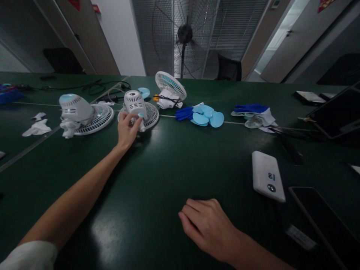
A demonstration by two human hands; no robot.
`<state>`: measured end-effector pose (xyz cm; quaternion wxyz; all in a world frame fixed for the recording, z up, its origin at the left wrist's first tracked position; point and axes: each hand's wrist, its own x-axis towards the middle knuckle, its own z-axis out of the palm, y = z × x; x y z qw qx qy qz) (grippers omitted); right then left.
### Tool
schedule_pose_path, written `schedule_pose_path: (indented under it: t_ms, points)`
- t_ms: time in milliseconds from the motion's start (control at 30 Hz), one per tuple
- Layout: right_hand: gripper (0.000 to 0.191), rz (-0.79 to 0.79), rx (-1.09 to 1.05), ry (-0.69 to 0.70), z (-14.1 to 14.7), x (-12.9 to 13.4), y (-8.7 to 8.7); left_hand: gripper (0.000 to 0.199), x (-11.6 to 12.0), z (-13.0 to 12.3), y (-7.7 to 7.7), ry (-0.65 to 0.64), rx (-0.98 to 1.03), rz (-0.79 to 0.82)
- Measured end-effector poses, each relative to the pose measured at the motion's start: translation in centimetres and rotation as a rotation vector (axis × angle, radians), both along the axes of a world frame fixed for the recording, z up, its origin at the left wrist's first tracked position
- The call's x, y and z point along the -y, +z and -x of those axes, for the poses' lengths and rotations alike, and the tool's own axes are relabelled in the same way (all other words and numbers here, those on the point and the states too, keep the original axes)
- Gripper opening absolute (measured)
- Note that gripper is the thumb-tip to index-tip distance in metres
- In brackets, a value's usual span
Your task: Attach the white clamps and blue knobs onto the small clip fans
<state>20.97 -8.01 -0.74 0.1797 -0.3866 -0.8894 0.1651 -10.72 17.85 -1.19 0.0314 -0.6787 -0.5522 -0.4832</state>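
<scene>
My left hand (128, 129) reaches to the middle-left fan (134, 102), which lies face down on its white grille. Its thumb and fingers pinch a small light-blue piece (141, 115) at the side of the motor housing. Curled on the green table (157, 180) near the front, my right hand (206, 225) has its fingers folded in, and nothing shows in it. Another fan (77, 110) lies on its grille at the left. Behind, a third fan (170, 88) has its grille tilted up and a dark cord around its base.
Light-blue fan blades (208, 115) lie beside a blue glove (184, 113). More gloves (254, 114) lie to the right. A white device (268, 175) and a dark tablet-like slab (323, 221) are at the right front. White scraps (38, 127) and black cables (92, 87) are at the left.
</scene>
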Motion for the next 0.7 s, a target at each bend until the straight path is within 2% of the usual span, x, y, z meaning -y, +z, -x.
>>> schedule_pose_path:
  t_ms: [500,700]
  points:
    - [0.029,0.004,-0.011,-0.003,0.1,-0.1,0.2,0.028,0.0,-0.3,0.1,-0.007,0.009,-0.005]
    - [0.020,0.055,-0.008,-0.029,0.2,-0.3,1.3,0.025,0.2,-0.3,-0.1,-0.010,-0.031,-0.001]
